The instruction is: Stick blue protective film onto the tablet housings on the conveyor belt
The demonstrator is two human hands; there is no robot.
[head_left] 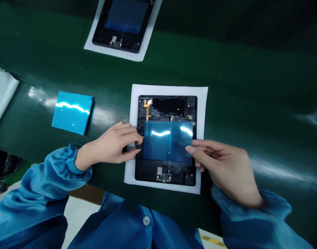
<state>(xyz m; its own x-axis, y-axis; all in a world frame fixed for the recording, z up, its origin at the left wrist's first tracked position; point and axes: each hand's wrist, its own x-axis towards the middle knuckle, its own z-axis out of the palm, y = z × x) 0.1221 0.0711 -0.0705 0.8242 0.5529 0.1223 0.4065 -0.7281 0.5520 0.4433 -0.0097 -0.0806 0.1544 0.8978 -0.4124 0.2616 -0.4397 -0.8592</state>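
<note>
A black tablet body (150,171) with its inner parts exposed lies on a white sheet (203,110) in front of me. Over its middle sits a shiny, see-through blue film (158,145). The thumb and fingers of my right hand (223,162) pinch the film's right edge. At the tablet's left edge is my left hand (119,142), its fingers curled and its thumb apart from the index finger, with nothing visible between them. An orange flex cable (148,112) runs down the tablet's upper left and under the film. A small circuit board (164,177) shows near the bottom edge.
A stack of bright blue film sheets (71,112) rests on the green table (225,69) to the left. Farther back lies a second opened tablet (117,38) with blue film, on its own white sheet (141,55). White material (1,93) sits at the far left edge.
</note>
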